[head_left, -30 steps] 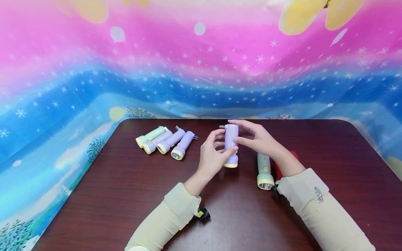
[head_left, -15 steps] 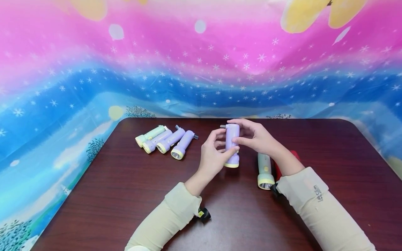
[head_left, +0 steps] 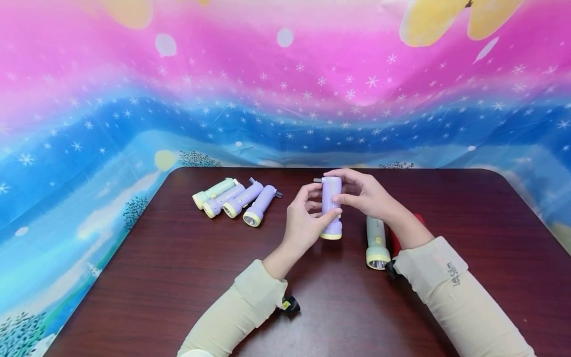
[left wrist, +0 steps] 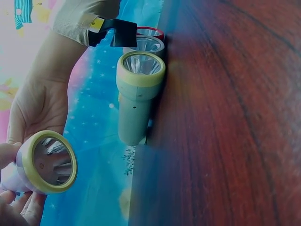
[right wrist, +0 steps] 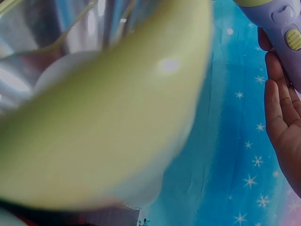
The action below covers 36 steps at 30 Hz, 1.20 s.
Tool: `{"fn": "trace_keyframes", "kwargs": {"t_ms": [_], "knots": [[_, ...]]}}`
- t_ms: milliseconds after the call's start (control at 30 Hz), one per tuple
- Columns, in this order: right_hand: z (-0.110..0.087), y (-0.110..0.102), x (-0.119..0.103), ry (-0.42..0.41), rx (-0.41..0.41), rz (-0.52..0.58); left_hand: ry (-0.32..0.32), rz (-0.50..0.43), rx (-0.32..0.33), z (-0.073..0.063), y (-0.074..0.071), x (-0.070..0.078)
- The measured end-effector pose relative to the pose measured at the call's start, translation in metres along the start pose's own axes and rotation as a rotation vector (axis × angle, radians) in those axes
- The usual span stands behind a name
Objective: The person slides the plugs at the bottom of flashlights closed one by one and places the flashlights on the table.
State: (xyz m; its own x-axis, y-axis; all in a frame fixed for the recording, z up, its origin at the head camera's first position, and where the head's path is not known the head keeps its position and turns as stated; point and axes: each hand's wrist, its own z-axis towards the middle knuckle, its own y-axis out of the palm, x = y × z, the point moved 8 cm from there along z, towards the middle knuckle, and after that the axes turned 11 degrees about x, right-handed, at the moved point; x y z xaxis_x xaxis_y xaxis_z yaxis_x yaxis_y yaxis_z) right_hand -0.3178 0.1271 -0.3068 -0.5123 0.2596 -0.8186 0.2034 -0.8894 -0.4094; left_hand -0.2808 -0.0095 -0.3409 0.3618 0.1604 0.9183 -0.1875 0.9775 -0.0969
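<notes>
A purple flashlight (head_left: 331, 206) is held upright above the table, its yellow-rimmed lens end down. Metal plug prongs (head_left: 317, 180) stick out from its top toward the left. My left hand (head_left: 303, 218) grips the lower half, thumb across the front near the head. The right hand (head_left: 366, 198) holds the upper half, with its thumb on the front and fingers over the top and behind. In the left wrist view the lens (left wrist: 54, 162) faces the camera. The right wrist view shows a yellow switch (right wrist: 294, 39) on the body.
Left on the dark wooden table (head_left: 178, 277) lie a pale green flashlight (head_left: 216, 192) and three purple ones (head_left: 260, 206) side by side. Below my right forearm are a larger green flashlight (head_left: 376, 245) and a partly hidden red thing (head_left: 395, 244). A printed cloth (head_left: 285, 99) hangs behind.
Both hands and the purple flashlight have shifted very slightly right. The hold looks the same, and the flashlights on the table stay put.
</notes>
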Motion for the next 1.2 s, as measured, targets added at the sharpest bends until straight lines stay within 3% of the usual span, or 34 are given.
{"fn": "trace_keyframes", "kwargs": {"t_ms": [1200], "knots": [[-0.0044,-0.0062,-0.0008,-0.012,0.028,-0.041,-0.007,-0.042,-0.020,-0.0032,0.0070,-0.0005]]}}
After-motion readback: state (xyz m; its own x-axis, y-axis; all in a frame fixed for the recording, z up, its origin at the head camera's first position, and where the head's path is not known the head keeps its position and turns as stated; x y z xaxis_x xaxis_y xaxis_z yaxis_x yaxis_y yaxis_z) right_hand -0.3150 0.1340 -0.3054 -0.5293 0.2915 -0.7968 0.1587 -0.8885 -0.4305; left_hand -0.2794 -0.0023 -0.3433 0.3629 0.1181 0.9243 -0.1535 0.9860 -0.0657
